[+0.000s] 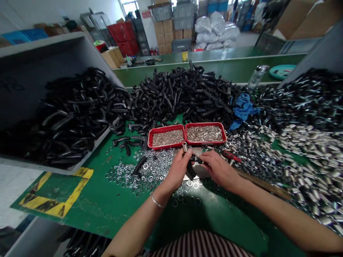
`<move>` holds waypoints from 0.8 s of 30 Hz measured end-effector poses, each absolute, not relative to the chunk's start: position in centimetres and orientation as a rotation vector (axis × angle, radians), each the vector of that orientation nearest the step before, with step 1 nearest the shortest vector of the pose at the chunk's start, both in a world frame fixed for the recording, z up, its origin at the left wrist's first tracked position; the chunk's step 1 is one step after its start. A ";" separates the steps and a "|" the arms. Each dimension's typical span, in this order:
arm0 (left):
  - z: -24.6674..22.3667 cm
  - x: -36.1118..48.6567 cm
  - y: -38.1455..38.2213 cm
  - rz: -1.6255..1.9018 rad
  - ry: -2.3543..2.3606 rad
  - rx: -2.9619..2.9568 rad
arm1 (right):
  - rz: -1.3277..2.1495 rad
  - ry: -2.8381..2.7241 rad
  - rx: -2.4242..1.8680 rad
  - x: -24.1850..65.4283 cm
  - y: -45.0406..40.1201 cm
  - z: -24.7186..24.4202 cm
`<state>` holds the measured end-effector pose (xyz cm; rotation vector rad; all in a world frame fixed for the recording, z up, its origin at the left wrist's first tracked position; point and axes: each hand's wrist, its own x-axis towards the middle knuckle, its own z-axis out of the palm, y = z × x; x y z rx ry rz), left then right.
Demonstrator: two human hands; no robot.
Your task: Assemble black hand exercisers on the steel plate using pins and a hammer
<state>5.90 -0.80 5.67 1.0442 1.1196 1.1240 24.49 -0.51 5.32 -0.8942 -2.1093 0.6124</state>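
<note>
My left hand and my right hand meet at the middle of the green bench top, both gripping a black curved handle piece. A metal coil spring stands up just above my left fingers, next to the front edge of the paired red trays of small metal parts. Loose steel washers spread left of my hands. Heaped metal sleeves lie to the right, and black curved handles pile up behind the trays. My fingers hide part of the handle piece.
A grey bin full of black handles stands at left. Beyond the heaps run a blue cloth, red-handled pliers, and a green conveyor. Farther back are cardboard boxes, white sacks, and red crates.
</note>
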 end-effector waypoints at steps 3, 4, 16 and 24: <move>6.5 5.2 -0.5 1.130 1.193 1.250 | 1.078 -1.902 -0.940 23.7 0.2 5.7; 6.6 5.0 -0.3 1.131 1.233 1.334 | 1.318 -1.750 -0.964 23.3 0.4 5.9; 3.8 2.9 0.2 1.122 1.217 1.613 | 1.974 -1.457 -1.129 21.9 0.5 5.0; 4.1 2.6 0.2 1.077 1.203 1.611 | 1.932 -1.791 -1.176 21.9 0.7 4.6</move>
